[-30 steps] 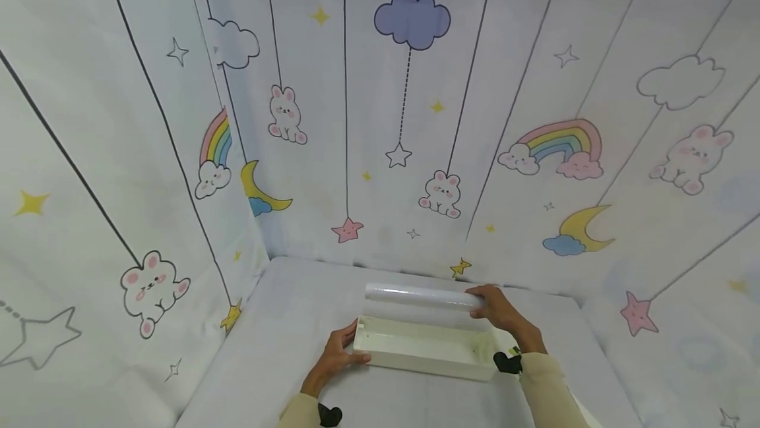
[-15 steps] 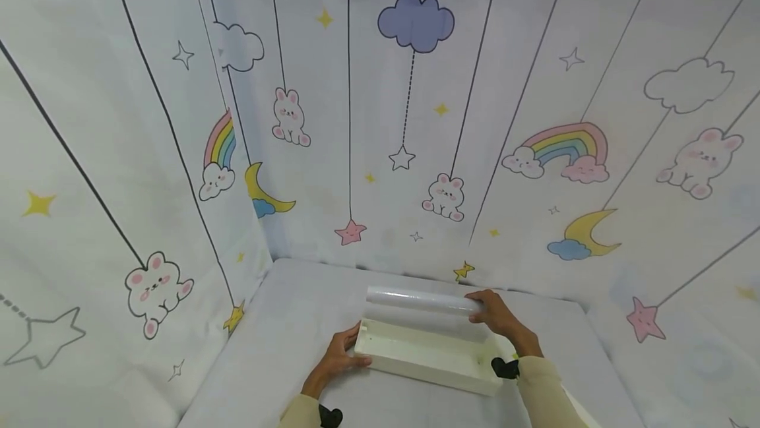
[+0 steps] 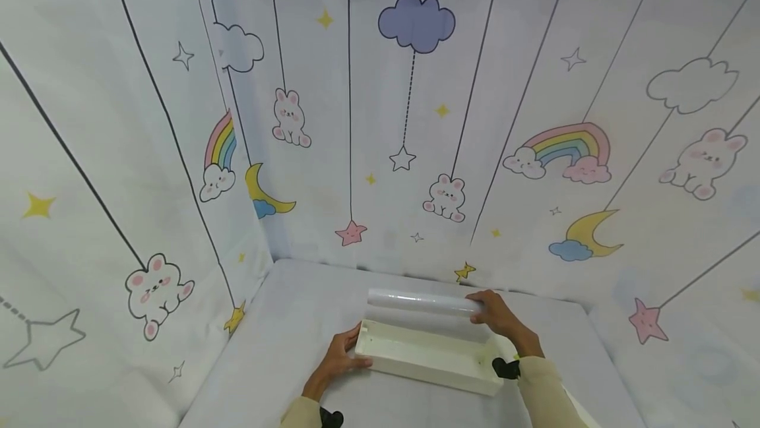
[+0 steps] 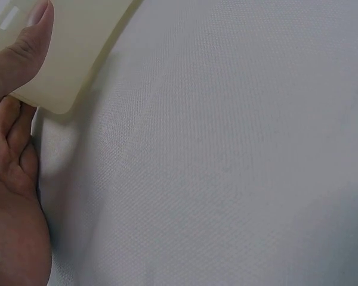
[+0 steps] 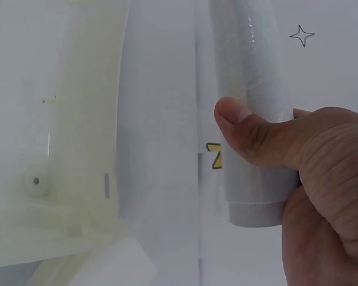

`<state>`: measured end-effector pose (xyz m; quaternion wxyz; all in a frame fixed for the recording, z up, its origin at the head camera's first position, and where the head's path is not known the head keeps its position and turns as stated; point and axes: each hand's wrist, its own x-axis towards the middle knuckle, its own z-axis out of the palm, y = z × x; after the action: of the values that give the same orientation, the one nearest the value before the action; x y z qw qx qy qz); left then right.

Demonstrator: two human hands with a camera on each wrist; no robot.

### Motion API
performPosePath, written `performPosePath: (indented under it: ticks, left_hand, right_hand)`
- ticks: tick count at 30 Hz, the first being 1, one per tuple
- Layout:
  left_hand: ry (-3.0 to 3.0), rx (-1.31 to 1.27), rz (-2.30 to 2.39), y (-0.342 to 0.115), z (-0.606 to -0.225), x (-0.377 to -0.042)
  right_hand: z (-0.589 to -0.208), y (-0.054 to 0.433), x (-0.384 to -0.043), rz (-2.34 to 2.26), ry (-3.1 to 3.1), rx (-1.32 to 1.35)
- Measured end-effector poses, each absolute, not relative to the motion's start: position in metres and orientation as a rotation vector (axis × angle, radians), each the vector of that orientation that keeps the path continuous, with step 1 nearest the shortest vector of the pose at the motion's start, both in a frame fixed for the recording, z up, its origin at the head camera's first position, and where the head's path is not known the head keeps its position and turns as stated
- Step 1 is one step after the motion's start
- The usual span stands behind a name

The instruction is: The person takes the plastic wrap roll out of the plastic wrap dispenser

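Observation:
My left hand grips the left end of a long cream plastic box, open at the top. In the left wrist view the thumb lies on the outer face of the box, with the curled fingers at its end. Behind the box, my right hand holds a roll of clear plastic wrap by its right end. The right wrist view shows the thumb across the roll, apart from the box, and a grey core end sticking out below. Inside the box is a small round fitting.
A white cloth covers the tabletop. White sheets printed with clouds and rabbits stand as walls at the back and sides. By the box's right end lies a pale flat piece, partly hidden, its kind unclear.
The right end of the box has swung slightly nearer to me since a second ago. Both hands keep their holds, and the last half second shows almost no movement.

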<state>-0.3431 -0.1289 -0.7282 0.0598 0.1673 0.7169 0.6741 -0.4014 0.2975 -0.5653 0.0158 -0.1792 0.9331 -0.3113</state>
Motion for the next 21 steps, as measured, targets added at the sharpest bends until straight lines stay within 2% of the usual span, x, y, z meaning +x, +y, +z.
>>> performPosePath:
  ticks: [11,18,21]
  left_hand:
    - [2.197,0.48,2.002,-0.128,-0.726,-0.34]
    - [2.346,0.638,1.932,-0.129,-0.717,-0.333]
    - [2.355,0.619,1.92,-0.128,-0.713,-0.331]
  right_hand:
    - [-0.569,0.298,-0.403,-0.972,2.904,-0.576]
    - [-0.572,0.299,-0.406,-0.976,2.896,-0.614]
    - [-0.573,0.299,-0.407,-1.0,2.886,-0.635]
